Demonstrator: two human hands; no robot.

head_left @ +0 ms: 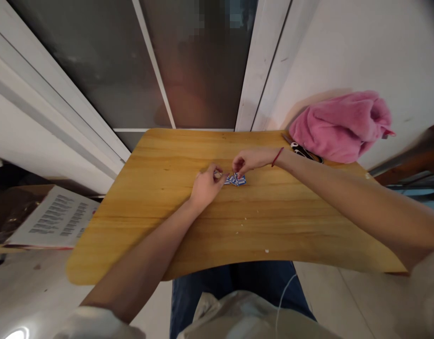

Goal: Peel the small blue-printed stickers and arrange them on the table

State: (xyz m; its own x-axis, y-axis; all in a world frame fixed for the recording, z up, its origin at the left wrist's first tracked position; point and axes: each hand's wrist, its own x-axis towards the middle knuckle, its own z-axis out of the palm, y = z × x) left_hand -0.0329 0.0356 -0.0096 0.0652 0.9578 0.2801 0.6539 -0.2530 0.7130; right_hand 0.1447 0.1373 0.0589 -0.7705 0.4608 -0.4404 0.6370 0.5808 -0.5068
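Observation:
A small flat blue-and-white patterned piece lies at the middle of the wooden table, low against its top; I cannot make out what it is. My left hand is closed in a pinch at the piece's left end, with the thumb and forefinger over its edge. From the far right side my right hand reaches in, fingers curled down and their tips on the piece's upper part. A red cord circles the right wrist. The fingers hide part of the piece.
Tiny white scraps are scattered on the wooden table near its front edge. Black-handled scissors lie at the back right beside a pink plush cloth. Left of the table stands an open cardboard box; a glass-panelled door is behind.

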